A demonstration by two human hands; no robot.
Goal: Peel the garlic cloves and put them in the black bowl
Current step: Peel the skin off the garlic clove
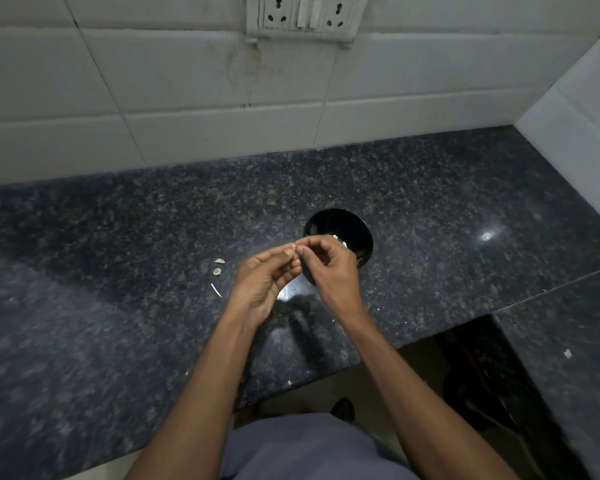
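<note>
two hands meet above a dark speckled table, both pinching one small garlic clove point(294, 247) at the fingertips. the left hand point(262, 282) lies palm up with its thumb on the clove; the right hand point(328, 268) curls over it from 3 o'clock. just behind them, at 1 o'clock, sits the black bowl point(336, 226) (pale pieces show inside). peel scraps point(217, 270) lie on the table at 9 o'clock of the hands.

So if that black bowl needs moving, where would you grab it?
Grip the black bowl by its far rim, coming from above and behind. That arc is bare and upright, while the near rim is covered by the right hand and left hand pinching a garlic clove.
</note>
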